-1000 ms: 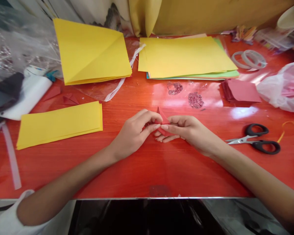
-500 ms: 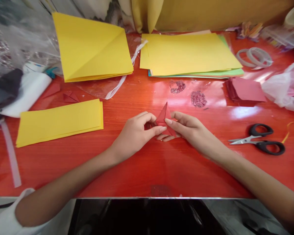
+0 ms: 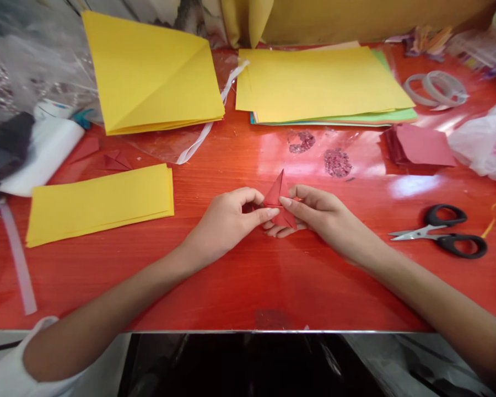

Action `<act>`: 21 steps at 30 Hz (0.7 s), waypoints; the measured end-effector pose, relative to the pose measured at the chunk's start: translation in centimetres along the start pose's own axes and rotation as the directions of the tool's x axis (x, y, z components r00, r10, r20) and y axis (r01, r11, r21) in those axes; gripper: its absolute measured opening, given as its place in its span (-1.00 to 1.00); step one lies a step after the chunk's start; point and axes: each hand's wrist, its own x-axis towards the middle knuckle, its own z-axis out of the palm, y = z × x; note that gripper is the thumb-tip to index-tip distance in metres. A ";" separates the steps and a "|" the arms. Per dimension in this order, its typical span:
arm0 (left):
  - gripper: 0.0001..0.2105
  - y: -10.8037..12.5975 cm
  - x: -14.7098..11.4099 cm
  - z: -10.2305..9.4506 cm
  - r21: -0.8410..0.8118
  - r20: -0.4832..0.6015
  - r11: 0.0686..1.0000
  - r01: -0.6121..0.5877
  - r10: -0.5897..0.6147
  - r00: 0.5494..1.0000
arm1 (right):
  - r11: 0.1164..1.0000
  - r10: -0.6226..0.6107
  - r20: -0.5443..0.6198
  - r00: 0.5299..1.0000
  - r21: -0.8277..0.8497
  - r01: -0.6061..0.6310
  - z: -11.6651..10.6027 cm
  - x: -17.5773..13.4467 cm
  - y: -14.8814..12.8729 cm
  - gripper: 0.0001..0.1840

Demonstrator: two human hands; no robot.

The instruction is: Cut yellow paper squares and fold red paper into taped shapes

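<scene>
Left hand (image 3: 227,218) and right hand (image 3: 328,215), head view, pinch folded red paper (image 3: 276,190) over the counter (image 3: 248,286), forearms angled inward. Left thumb covers part of the paper; white sleeve (image 3: 28,366) cut off, lower left.

a short, white sleeve of soft cloth (image 3: 12,372) is on the left arm (image 3: 136,298). it looks loose and wide, with a round edge close to the elbow. past the sleeve, the slim arm is bare all the way down. the right arm (image 3: 413,275) is slim too, and all that shows is bare. each thumb has a smooth nail.
</scene>
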 end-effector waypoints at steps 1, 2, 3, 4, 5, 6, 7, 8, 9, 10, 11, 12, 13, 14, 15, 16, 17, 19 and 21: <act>-0.80 0.0 0.0 0.0 0.015 -0.011 1.000 -0.001 0.001 1.000 | 1.000 -0.003 0.001 1.000 -0.004 0.003 0.0 0.0 0.1 -0.82; -0.78 0.0 -0.1 0.1 0.026 -0.018 1.000 -0.004 0.005 1.000 | 1.000 -0.005 0.004 1.000 -0.008 0.005 0.0 0.0 0.1 -0.82; -0.77 0.0 -0.1 0.1 0.032 -0.022 0.999 -0.006 0.007 1.000 | 1.000 -0.004 0.006 1.000 -0.008 0.005 0.1 0.0 0.2 -0.82; -0.76 -0.1 -0.1 0.1 0.031 -0.025 0.999 -0.006 0.007 1.000 | 1.000 -0.004 0.007 1.000 -0.004 0.004 0.1 0.0 0.2 -0.82; -0.76 0.0 -0.2 0.1 0.022 -0.024 1.000 -0.006 0.007 1.000 | 1.000 -0.003 0.007 1.000 0.004 0.003 0.1 0.0 0.2 -0.81; -0.76 0.0 -0.2 0.1 0.009 -0.020 1.000 -0.005 0.005 1.000 | 1.000 -0.001 0.006 1.000 0.011 0.001 0.1 0.0 0.2 -0.81; -0.77 0.0 -0.2 0.2 0.001 -0.016 1.000 -0.002 0.002 1.000 | 1.000 0.003 0.005 1.000 0.016 -0.003 0.1 0.0 0.2 -0.80; -0.76 0.0 -0.2 0.2 0.002 -0.016 1.000 0.001 -0.001 1.000 | 1.000 0.005 0.005 1.000 0.018 -0.005 0.1 0.0 0.2 -0.80; -0.76 0.0 -0.2 0.2 0.009 -0.018 1.000 0.003 -0.002 1.000 | 1.000 0.004 0.007 1.000 0.015 -0.004 0.1 0.0 0.2 -0.80; -0.75 0.1 -0.2 0.2 0.019 -0.024 1.000 0.002 -0.002 1.000 | 1.000 0.000 0.013 1.000 0.011 0.000 0.0 0.1 0.2 -0.80; -0.74 0.1 -0.2 0.2 0.032 -0.035 0.999 0.002 -0.001 0.999 | 1.000 -0.006 0.018 1.000 0.008 0.006 0.0 0.1 0.3 -0.79; -0.73 0.2 -0.3 0.2 0.043 -0.046 0.999 0.003 -0.001 0.999 | 1.000 -0.013 0.024 1.000 0.006 0.013 -0.1 0.1 0.3 -0.78; -0.72 0.2 -0.3 0.3 0.048 -0.053 0.999 0.005 -0.002 0.999 | 1.000 -0.018 0.028 0.999 0.006 0.018 -0.1 0.1 0.4 -0.77; -0.71 0.2 -0.3 0.3 0.049 -0.057 0.999 0.007 -0.005 0.998 | 1.000 -0.021 0.030 0.999 0.006 0.021 -0.2 0.1 0.4 -0.76; -0.71 0.2 -0.3 0.3 0.049 -0.059 0.999 0.011 -0.008 0.998 | 1.000 -0.021 0.031 0.999 0.006 0.021 -0.2 0.1 0.5 -0.75; -0.70 0.3 -0.3 0.4 0.050 -0.059 0.999 0.015 -0.012 0.998 | 1.000 -0.019 0.032 0.999 0.005 0.018 -0.2 0.1 0.5 -0.74; -0.69 0.3 -0.4 0.4 0.050 -0.059 0.999 0.014 -0.011 0.998 | 1.000 -0.018 0.034 0.999 0.004 0.017 -0.3 0.1 0.6 -0.74; -0.67 0.2 -0.4 0.5 0.056 -0.067 0.998 -0.001 0.005 0.998 | 1.000 -0.020 0.040 0.999 -0.001 0.020 -0.3 0.1 0.6 -0.73; -0.66 0.1 -0.4 0.6 0.068 -0.085 0.998 -0.018 0.024 0.996 | 1.000 -0.017 0.041 0.999 -0.010 0.018 -0.3 0.1 0.5 -0.72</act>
